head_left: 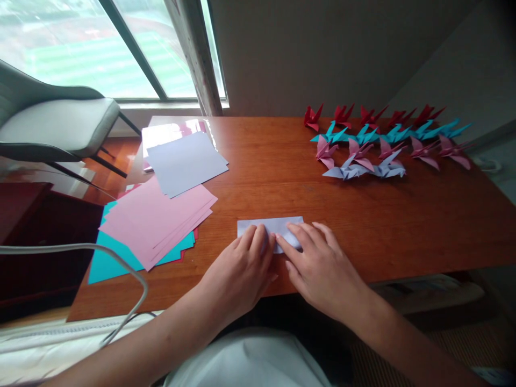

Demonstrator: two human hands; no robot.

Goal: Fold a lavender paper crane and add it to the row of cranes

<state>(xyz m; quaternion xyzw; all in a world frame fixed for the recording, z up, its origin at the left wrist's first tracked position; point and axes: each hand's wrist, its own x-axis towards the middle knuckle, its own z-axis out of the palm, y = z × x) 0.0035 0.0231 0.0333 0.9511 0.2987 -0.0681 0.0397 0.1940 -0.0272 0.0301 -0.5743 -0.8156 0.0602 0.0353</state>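
Note:
A lavender sheet of paper (269,224), folded into a narrow strip, lies flat on the wooden table (282,177) near its front edge. My left hand (242,269) rests on its left half with the fingers stretched out and pressing down. My right hand (318,263) lies on the strip's right half, fingers flat, the index finger along the lower edge. Neither hand lifts the paper.
Rows of folded paper cranes, red (342,114), teal (363,134), pink (363,150) and lavender (363,170), stand at the back right. Stacked sheets, lavender (185,161), pink (157,220) and teal (108,263), lie at the left. A grey chair (60,126) stands by the window. A white cable (100,250) hangs at the left.

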